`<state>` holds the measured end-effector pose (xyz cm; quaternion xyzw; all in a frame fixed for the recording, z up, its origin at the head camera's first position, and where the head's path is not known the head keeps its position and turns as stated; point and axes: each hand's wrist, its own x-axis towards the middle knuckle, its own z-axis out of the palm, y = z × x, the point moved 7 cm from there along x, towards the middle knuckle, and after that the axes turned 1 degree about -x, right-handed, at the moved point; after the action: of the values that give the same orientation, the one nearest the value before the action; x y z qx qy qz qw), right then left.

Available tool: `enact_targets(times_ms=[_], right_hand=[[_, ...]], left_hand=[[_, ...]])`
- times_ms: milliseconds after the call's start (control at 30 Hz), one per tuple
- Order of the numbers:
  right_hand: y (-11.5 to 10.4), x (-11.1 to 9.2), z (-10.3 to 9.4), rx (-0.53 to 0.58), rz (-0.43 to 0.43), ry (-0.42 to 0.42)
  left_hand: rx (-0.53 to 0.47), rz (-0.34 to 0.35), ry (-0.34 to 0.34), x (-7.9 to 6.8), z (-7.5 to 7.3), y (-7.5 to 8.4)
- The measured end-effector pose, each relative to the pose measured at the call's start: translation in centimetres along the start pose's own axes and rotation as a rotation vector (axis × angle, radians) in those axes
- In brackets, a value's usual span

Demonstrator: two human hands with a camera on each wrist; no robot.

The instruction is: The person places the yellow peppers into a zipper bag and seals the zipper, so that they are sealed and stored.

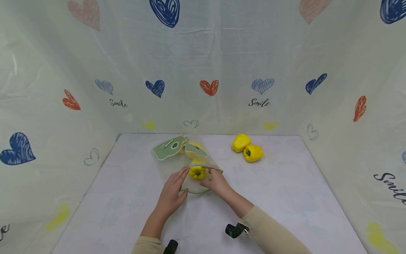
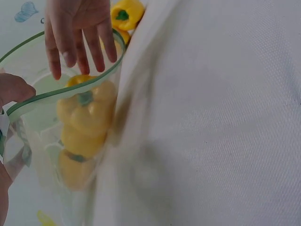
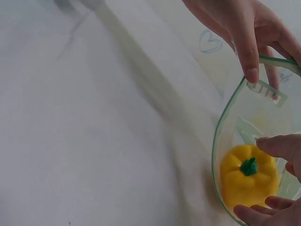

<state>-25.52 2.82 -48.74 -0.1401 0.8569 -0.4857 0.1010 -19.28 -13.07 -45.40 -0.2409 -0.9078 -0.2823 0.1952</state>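
Observation:
A clear zip bag [image 1: 170, 148] with green printed panels and a green-edged mouth lies on the table, its opening towards me. Yellow bell peppers [image 1: 197, 173] sit inside in a row, the nearest with its green stem facing the mouth. My left hand [image 1: 172, 190] holds the bag's rim at the left, thumb and fingers on either side of the edge in the right wrist view. Reaching into the mouth, my right hand [image 1: 217, 181] has its fingers spread; in the right wrist view its thumb and fingertips [image 3: 247, 214] are close around the nearest pepper [image 3: 249, 176].
Two more yellow bell peppers, one behind [image 1: 241, 142] and one in front [image 1: 253, 153], lie together at the back right of the white table [image 1: 279, 197]. A curtain [image 1: 234, 63] printed with hearts surrounds the table at the back and sides.

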Motion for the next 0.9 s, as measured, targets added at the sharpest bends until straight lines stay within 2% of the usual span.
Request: enact_targets(times_ms=[200, 333, 733, 900], right_hand=[[0.2, -0.9, -0.3, 0.031, 0.028, -0.089], [-0.1, -1.6, -0.8, 0.035, -0.005, -0.124], [-0.1, -3.6, -3.2, 0.112, -0.035, -0.133], [0.5, -4.1, -5.0, 0.072, -0.018, -0.099]], left_hand=[[0.003, -0.024, -0.008, 0.1, -0.1, -0.3], [0.005, -0.036, -0.006, 0.1, -0.3, -0.5], [0.018, -0.026, 0.005, -0.3, -0.9, -1.0], [0.018, -0.040, 0.002, -0.4, -1.0, -1.1]])
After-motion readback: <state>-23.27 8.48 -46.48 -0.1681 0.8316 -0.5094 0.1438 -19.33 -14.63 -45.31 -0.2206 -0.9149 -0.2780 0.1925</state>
